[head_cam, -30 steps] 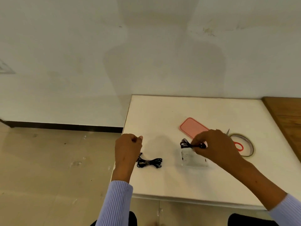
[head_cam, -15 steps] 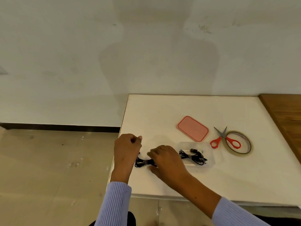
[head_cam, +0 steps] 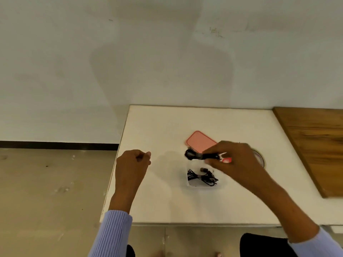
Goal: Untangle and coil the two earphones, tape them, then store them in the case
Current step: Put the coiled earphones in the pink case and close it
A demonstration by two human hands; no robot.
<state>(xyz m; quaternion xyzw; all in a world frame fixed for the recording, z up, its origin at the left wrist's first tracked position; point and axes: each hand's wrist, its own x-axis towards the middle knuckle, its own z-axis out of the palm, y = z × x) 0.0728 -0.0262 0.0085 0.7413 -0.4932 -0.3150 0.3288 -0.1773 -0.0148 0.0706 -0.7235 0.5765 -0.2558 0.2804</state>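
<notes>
While the right hand [head_cam: 235,160] pinches the second earphone coil [head_cam: 201,155] lengthwise, the case [head_cam: 191,183] lies directly beneath it.

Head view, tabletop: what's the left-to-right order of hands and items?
Left hand → coiled earphone in the clear case → right hand holding the second earphone → tape roll → wooden board.
</notes>
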